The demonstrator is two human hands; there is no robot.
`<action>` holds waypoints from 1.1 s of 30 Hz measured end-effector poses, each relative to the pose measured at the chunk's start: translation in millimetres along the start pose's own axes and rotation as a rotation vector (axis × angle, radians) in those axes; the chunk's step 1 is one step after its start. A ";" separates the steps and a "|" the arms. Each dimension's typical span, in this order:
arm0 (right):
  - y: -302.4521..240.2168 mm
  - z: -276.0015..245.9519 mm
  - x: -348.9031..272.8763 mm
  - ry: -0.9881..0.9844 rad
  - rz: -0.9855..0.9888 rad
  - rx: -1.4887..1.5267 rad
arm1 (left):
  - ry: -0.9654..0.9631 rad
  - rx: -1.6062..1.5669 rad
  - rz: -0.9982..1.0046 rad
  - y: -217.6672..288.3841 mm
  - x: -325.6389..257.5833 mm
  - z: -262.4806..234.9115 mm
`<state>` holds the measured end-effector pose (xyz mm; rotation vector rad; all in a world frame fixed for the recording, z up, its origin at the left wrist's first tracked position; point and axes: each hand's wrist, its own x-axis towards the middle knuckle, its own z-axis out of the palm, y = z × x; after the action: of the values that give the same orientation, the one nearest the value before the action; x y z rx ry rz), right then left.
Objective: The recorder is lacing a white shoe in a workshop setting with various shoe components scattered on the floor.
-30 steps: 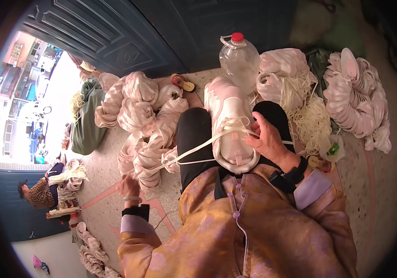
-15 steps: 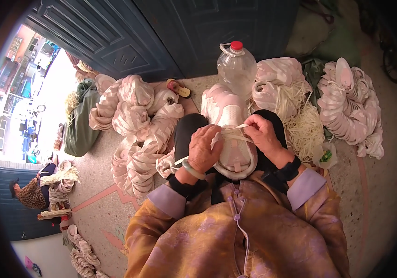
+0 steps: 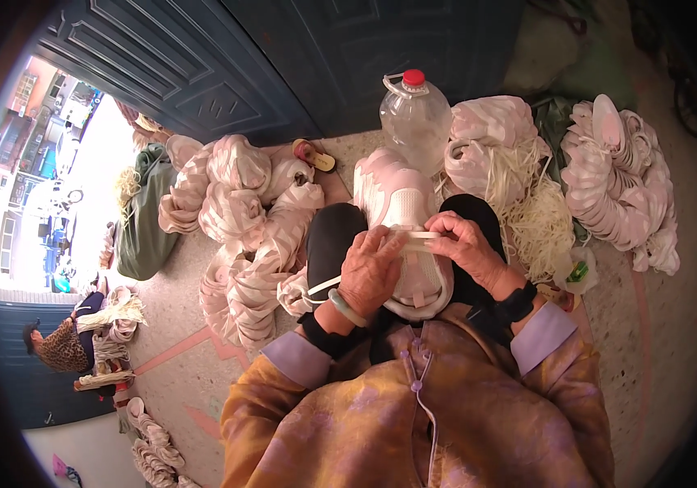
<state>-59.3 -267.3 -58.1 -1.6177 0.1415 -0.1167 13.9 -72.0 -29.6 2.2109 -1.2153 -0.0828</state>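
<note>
Between my knees lies a pale pink and white shoe upper [image 3: 420, 285], topmost of a row of stacked uppers [image 3: 393, 180] running away from me. My left hand [image 3: 371, 268] is over its left side, fingers bent and pinching a flat white shoelace [image 3: 420, 235]. From the right, my right hand [image 3: 466, 250] grips the same lace between thumb and fingers. The lace is stretched level across the eyelet area. A loose length of lace [image 3: 324, 286] curves out left of my left hand. My fingers partly hide the eyelets.
Bundled uppers [image 3: 239, 211] lie on the floor to the left, with more bundles [image 3: 621, 187] at right. Bunches of pale laces [image 3: 537, 228] hang near my right knee. A clear jug with a red cap [image 3: 415, 114] stands ahead. Another person [image 3: 60, 346] sits at far left.
Both hands have come slightly closer to me, and the lace between them has turned from slanting to level. The left hand's fingers have shifted further over the upper. The view has tilted slightly.
</note>
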 end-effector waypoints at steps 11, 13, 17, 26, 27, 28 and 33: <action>3.8 9.2 0.7 0.080 -0.115 -0.313 | 0.038 0.004 -0.104 0.4 -9.5 -7.3; 5.0 8.9 -0.3 0.084 -0.118 -0.304 | 0.071 0.023 -0.063 -2.3 -10.3 -9.3; 1.9 11.9 -3.0 0.084 -0.138 -0.293 | 0.039 -0.036 -0.171 -4.1 -10.6 -11.2; 4.5 12.0 -3.4 0.088 -0.107 -0.266 | 0.029 -0.069 -0.141 -6.5 -6.3 -19.1; 5.5 11.3 -3.5 0.089 -0.106 -0.267 | 0.044 -0.145 -0.103 -8.2 -7.0 -20.8; 6.5 10.4 -3.3 0.076 -0.102 -0.265 | 0.043 -0.146 -0.103 -10.8 -9.4 -25.6; 5.7 7.8 -4.3 0.088 -0.116 -0.208 | -0.107 -0.275 -0.313 -46.8 -40.7 -67.8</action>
<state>-62.3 -259.2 -64.2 -1.8289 0.1311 -0.2701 47.8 10.8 -8.7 2.1521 -0.8431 -0.4715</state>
